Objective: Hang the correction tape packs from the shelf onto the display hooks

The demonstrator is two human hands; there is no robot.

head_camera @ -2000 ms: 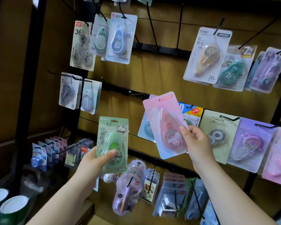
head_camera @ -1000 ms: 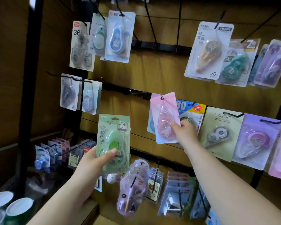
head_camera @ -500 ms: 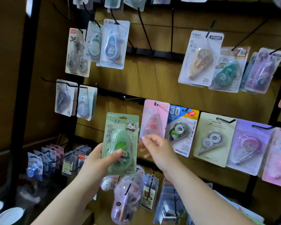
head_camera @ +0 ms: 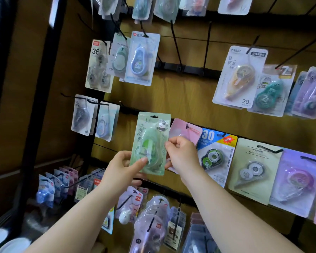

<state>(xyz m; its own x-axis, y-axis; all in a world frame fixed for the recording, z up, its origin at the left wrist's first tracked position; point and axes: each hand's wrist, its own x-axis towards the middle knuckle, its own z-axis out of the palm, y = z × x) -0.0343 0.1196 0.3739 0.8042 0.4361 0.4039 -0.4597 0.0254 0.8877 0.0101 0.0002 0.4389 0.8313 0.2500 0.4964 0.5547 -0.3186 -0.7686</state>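
green pack (head_camera: 150, 143): landmark; panda-print correction tape card, held upright in front of the wood panel, hang hole at top, not on any hook.
left hand (head_camera: 122, 167): grips the green pack's lower left; thumb pressed flat on the front, other fingers curled behind and mostly hidden.
right hand (head_camera: 182, 156): at the green pack's right edge; thumb and forefinger pinch that edge, other fingers curled in.
pink pack (head_camera: 185, 129): just right of the green pack, hanging on a hook (head_camera: 187, 126); its left edge is behind the green pack and its lower half is covered by the right hand.
"30" pack (head_camera: 215, 154): blue, right of the green pack, past the pink one; its left edge is partly hidden by the right wrist.
beige pack (head_camera: 252, 170): further right, hanging.
purple pack (head_camera: 297, 181): furthest right in that row, overlapping the beige pack's edge.
blue pack (head_camera: 141, 59): above the green pack, hanging, overlapping a pale one behind it.
"36" pack (head_camera: 98, 66): up-left of the green pack.
grey packs (head_camera: 83, 115): left of the green pack, two side by side on hooks.
yellow pack (head_camera: 239, 77): up-right, with a teal pack (head_camera: 270, 92) beside it.
bare hooks (head_camera: 175, 42): above the green pack, between the blue and yellow packs.
lower packs (head_camera: 150, 225): below the green pack, stacked on hooks, partly blocked by both forearms.
post (head_camera: 38, 106): black, far left of the green pack.
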